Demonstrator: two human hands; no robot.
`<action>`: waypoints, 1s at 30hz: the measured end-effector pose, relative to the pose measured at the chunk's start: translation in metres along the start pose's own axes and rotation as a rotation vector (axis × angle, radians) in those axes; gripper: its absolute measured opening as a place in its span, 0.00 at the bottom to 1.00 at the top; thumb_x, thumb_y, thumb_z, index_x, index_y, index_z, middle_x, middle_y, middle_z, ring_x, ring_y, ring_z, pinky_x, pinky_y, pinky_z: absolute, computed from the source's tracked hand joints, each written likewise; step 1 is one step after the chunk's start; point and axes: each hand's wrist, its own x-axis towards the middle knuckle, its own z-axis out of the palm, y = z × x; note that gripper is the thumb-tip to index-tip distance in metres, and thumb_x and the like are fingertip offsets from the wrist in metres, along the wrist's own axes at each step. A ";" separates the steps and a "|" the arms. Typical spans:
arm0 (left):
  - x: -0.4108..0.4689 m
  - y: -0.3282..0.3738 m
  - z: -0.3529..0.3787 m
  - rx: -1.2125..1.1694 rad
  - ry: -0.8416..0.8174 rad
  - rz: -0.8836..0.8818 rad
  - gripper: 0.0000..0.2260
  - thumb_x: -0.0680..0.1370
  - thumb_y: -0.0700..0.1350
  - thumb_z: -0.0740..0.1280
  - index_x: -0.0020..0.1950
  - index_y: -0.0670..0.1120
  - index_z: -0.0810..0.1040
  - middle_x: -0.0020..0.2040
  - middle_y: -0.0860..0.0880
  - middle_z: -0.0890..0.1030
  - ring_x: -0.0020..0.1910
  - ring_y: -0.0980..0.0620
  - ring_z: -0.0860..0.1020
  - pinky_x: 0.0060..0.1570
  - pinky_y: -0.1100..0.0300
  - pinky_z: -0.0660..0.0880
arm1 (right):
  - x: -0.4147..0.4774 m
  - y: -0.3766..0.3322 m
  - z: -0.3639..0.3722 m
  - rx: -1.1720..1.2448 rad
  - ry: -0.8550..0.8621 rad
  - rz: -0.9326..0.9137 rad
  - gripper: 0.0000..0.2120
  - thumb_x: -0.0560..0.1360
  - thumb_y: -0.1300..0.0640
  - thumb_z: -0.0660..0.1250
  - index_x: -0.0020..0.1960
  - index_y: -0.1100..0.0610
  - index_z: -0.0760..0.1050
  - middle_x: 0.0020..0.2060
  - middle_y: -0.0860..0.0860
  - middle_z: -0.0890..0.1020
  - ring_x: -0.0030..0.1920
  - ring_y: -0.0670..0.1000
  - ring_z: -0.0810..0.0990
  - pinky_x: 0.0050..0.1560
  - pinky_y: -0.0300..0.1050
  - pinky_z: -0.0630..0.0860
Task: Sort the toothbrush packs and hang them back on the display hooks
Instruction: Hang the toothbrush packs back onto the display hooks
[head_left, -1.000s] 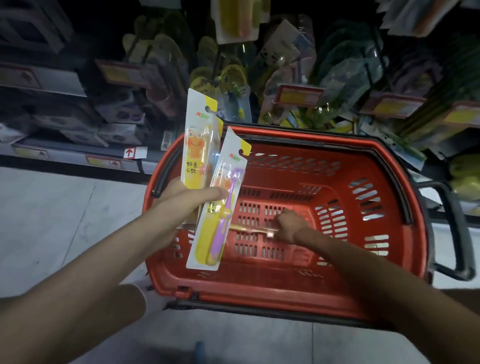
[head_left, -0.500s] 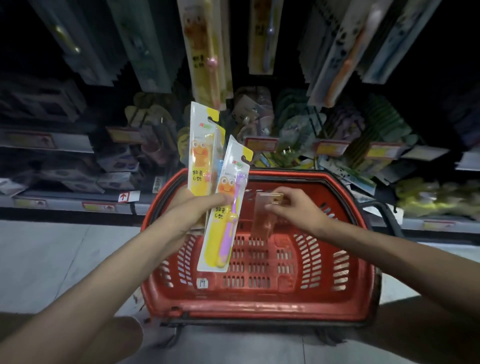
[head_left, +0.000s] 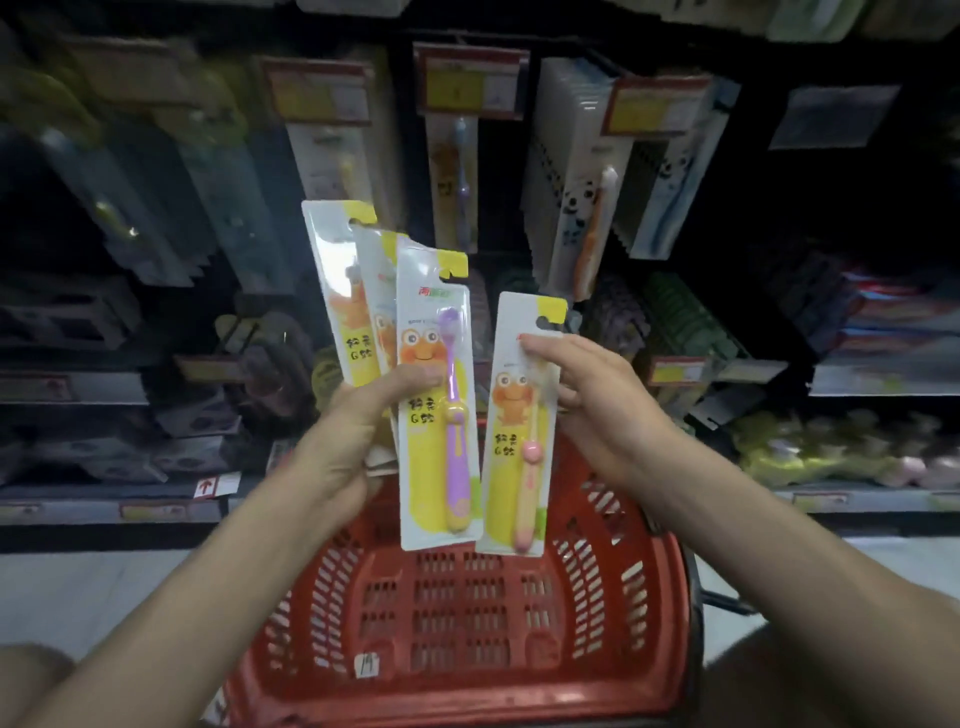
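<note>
Yellow-backed toothbrush packs (head_left: 434, 395) fan upright in the left hand (head_left: 343, 441); the right hand (head_left: 592, 405) pinches a pink-brush pack (head_left: 519, 431) alongside, likely comparing for sorting.

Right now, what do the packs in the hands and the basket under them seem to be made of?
The packs look like glossy printed card, probably with a clear plastic blister over each brush: they catch the light and stay flat and stiff when held by one end. The basket looks like moulded red plastic with a slight sheen, going by its even colour and slotted walls and floor.
</note>
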 end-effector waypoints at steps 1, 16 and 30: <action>0.002 0.000 0.005 -0.039 -0.007 -0.011 0.03 0.70 0.42 0.76 0.42 0.47 0.85 0.33 0.48 0.86 0.25 0.53 0.83 0.31 0.61 0.79 | 0.001 -0.005 0.002 0.024 0.019 0.006 0.18 0.77 0.54 0.73 0.63 0.65 0.81 0.49 0.60 0.88 0.46 0.57 0.84 0.53 0.56 0.78; 0.027 -0.015 0.050 -0.181 0.017 0.039 0.16 0.70 0.41 0.75 0.57 0.43 0.86 0.58 0.32 0.85 0.44 0.35 0.88 0.48 0.34 0.83 | 0.020 -0.015 0.003 0.209 0.048 0.066 0.13 0.78 0.57 0.71 0.59 0.63 0.84 0.51 0.60 0.88 0.42 0.57 0.86 0.46 0.53 0.81; 0.010 0.009 0.034 -0.025 0.074 0.150 0.14 0.65 0.40 0.76 0.50 0.44 0.87 0.47 0.43 0.89 0.42 0.45 0.89 0.39 0.50 0.86 | 0.016 -0.002 0.000 -0.205 0.096 -0.182 0.05 0.82 0.51 0.70 0.51 0.49 0.83 0.49 0.64 0.85 0.54 0.66 0.85 0.63 0.68 0.79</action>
